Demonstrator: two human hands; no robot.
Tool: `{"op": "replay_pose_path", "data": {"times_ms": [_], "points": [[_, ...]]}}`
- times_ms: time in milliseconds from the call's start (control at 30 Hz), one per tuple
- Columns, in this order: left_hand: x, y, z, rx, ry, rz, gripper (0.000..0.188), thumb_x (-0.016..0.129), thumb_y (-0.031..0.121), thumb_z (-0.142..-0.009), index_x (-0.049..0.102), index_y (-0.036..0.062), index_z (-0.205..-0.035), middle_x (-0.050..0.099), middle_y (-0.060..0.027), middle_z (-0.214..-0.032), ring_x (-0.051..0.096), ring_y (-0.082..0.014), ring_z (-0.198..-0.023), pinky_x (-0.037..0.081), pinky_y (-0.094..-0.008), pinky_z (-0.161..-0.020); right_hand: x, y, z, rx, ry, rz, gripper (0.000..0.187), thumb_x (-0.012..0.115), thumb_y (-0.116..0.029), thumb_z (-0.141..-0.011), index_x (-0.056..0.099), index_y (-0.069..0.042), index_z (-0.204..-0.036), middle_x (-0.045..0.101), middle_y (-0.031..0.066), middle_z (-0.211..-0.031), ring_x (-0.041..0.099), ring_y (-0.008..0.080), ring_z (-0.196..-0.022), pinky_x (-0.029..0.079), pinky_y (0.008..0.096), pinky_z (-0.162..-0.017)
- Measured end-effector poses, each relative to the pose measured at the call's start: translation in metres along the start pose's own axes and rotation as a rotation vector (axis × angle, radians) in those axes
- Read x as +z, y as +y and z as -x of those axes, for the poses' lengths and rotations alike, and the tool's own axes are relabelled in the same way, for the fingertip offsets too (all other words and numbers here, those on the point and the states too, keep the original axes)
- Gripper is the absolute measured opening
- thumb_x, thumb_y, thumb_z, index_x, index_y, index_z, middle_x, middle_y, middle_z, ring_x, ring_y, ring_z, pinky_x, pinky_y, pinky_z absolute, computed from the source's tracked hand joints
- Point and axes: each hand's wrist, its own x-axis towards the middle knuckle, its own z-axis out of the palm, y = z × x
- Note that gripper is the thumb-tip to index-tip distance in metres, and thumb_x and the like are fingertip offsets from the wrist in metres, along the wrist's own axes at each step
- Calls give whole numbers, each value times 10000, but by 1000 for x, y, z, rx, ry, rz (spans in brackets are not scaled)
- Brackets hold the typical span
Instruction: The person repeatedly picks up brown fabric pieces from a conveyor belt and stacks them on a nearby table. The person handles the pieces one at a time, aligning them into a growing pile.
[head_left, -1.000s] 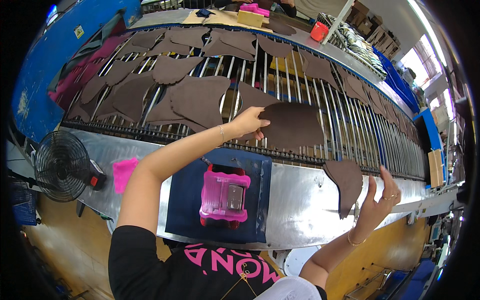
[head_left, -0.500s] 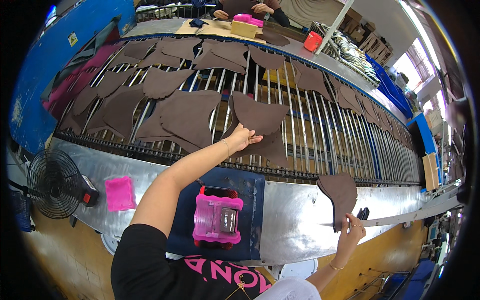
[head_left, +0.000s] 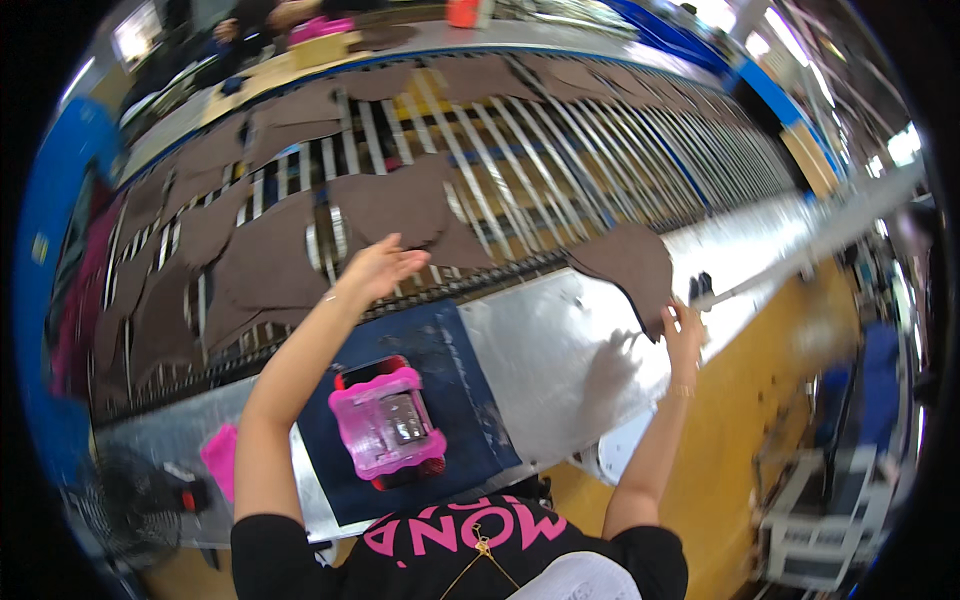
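Pinched in my right hand (head_left: 684, 342) is a small stack of flat brown cut pieces (head_left: 628, 268), shaped like shoe uppers and held over the metal table at the conveyor's near edge. My left hand (head_left: 380, 270) has its fingers stretched out and apart, with nothing visible in them. It hovers at the conveyor's near rail, just below a brown cut piece (head_left: 392, 208) that overlaps another on the rods. Below that hand, a pink plastic holder (head_left: 360, 425) with a clear, shiny inset sits on a red and black base on a dark blue mat (head_left: 465, 385).
More brown pieces (head_left: 270, 255) lie along the rod conveyor (head_left: 500, 190). A pink pad (head_left: 220, 458) and a black fan (head_left: 125, 500) are at the left. A slanting pale bar (head_left: 800, 245) stands to the right. Across the conveyor, a person's hand (head_left: 292, 12) shows near a pink-topped block (head_left: 320, 45).
My view has swung to the right. My left hand has let go of the brown piece on the conveyor and opened. My right hand still holds its pieces, now lifted nearer the conveyor edge.
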Motion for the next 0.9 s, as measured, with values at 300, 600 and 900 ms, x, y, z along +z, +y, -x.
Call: {"op": "replay_pose_path", "data": {"times_ms": [300, 600, 900], "points": [[57, 33, 147, 140, 132, -218, 198, 516, 263, -960, 525, 88, -1051, 654, -117, -939, 675, -210, -738, 542, -255, -546, 54, 30, -17, 588, -177, 280, 558, 739, -404, -746, 612, -10, -1121, 545, 180, -1234, 521, 369, -1127, 463, 472, -911], [45, 28, 235, 404, 279, -236, 200, 509, 244, -963, 525, 112, -1113, 611, -69, -922, 638, -143, -642, 511, -207, -495, 57, 43, -16, 402, 6, 217, 422, 700, -240, -803, 535, 8, -1101, 641, 270, -930, 615, 427, -910, 474, 453, -823], [124, 16, 242, 455, 201, -587, 364, 502, 205, -964, 436, 50, -1286, 594, -129, -1033, 654, -186, -748, 531, -240, -518, -60, -154, -15, -31, 324, -641, 262, 495, -251, -976, 451, -11, -1071, 627, 150, -868, 598, 231, -759, 468, 318, -677]]}}
